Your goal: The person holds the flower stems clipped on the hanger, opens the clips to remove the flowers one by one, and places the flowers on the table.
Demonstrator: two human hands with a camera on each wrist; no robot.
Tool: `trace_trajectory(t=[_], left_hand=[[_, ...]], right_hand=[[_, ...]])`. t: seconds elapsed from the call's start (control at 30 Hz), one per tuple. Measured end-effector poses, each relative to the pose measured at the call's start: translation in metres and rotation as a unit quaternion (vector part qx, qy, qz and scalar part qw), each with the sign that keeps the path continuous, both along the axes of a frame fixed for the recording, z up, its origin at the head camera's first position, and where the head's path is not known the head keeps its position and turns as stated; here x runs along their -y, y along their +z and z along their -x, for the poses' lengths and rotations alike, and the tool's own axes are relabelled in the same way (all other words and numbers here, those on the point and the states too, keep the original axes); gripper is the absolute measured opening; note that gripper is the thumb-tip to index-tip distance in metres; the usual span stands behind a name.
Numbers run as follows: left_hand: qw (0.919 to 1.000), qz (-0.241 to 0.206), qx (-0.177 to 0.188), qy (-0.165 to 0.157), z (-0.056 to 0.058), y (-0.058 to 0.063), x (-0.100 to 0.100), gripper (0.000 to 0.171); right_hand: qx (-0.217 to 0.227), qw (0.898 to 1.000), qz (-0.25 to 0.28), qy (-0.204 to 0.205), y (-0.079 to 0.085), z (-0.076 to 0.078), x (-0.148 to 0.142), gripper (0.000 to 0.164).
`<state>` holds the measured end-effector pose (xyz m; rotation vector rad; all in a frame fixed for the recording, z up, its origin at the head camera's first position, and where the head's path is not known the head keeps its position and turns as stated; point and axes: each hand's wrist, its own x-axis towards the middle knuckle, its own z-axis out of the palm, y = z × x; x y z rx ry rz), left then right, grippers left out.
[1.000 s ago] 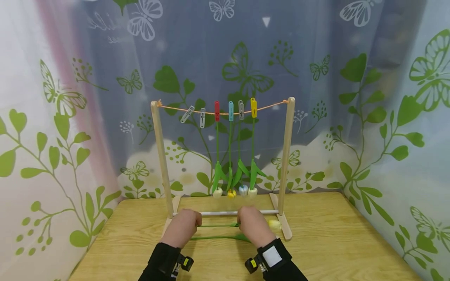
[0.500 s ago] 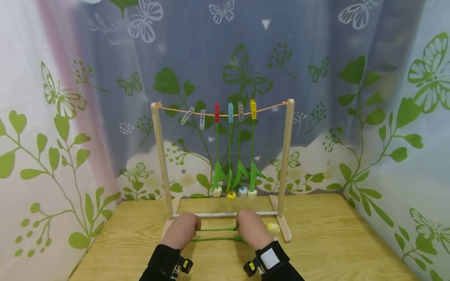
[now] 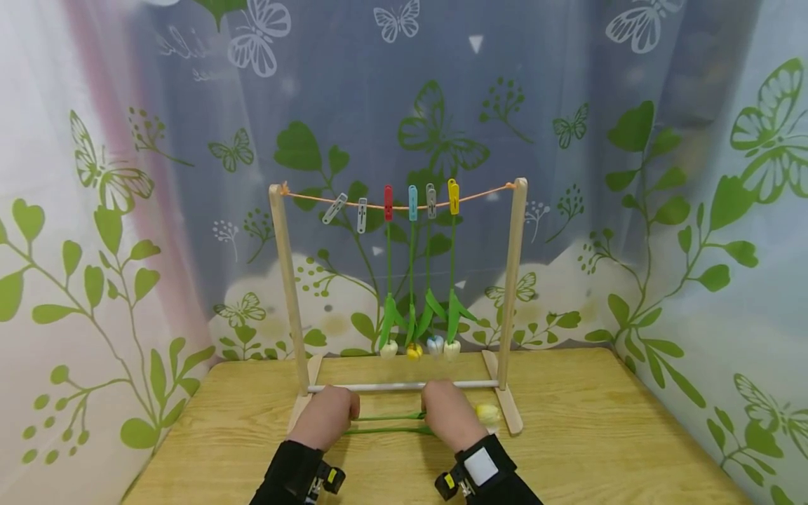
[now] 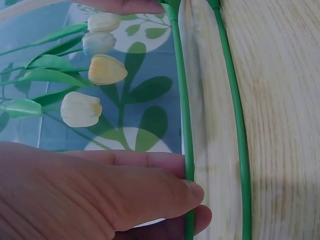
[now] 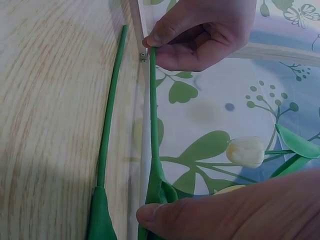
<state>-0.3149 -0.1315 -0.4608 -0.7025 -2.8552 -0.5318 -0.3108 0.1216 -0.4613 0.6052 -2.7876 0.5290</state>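
Note:
A long-stemmed artificial tulip with a pale yellow bloom [image 3: 487,414] is held sideways between both hands, just in front of the rack's white crossbar. My left hand [image 3: 328,417] pinches its green stem [image 4: 183,90] near the end, thumb on one side and fingertips on the other. Farther along, at the leaf base, my right hand [image 3: 451,414] grips the same tulip, its thumb [image 5: 155,215] over the green leaf. A second tulip lies on the table, closer to the body, its stem [image 4: 234,100] roughly parallel; its bloom is mostly hidden behind the right hand.
Behind the hands stands a wooden rack [image 3: 514,280] with an orange string [image 3: 486,192]. Several tulips hang bloom-down from coloured clothespins, among them a red clothespin [image 3: 388,203]. Two grey clothespins, one being the tilted clothespin [image 3: 334,209], hold nothing. A patterned curtain [image 3: 189,280] encloses the wooden table [image 3: 600,435].
Both hands have come down slightly with the tulip, so its stem now appears closer to the stem lying on the table. The grips look the same, and the rack's tulips keep their places.

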Motion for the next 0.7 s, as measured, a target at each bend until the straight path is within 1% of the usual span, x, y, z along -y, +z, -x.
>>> trace_trajectory(t=[0.17, 0.33, 0.53, 0.63, 0.67, 0.7], left_hand=[[0.9999, -0.005, 0.015, -0.001, 0.001, -0.002, 0.001, 0.033], [0.9998, -0.002, 0.022, 0.001, 0.001, -0.003, 0.001, 0.033], [0.9996, 0.001, 0.028, 0.004, 0.001, -0.009, 0.002, 0.031], [0.9993, -0.007, 0.036, 0.006, 0.000, -0.011, 0.002, 0.031], [0.9993, -0.009, 0.037, 0.006, 0.000, -0.012, 0.002, 0.031], [0.9992, -0.011, 0.038, 0.006, 0.000, -0.012, 0.002, 0.031]], right_hand=[[-0.003, 1.000, -0.004, -0.001, -0.002, 0.000, 0.001, 0.062], [-0.002, 1.000, -0.015, -0.003, -0.003, -0.001, 0.002, 0.059], [-0.003, 1.000, -0.016, 0.002, -0.005, -0.003, 0.003, 0.062], [-0.013, 1.000, -0.015, 0.008, -0.010, 0.000, 0.002, 0.062], [-0.031, 0.999, -0.015, 0.017, -0.022, 0.009, -0.001, 0.061], [-0.032, 0.999, -0.014, 0.019, -0.024, 0.010, -0.002, 0.061]])
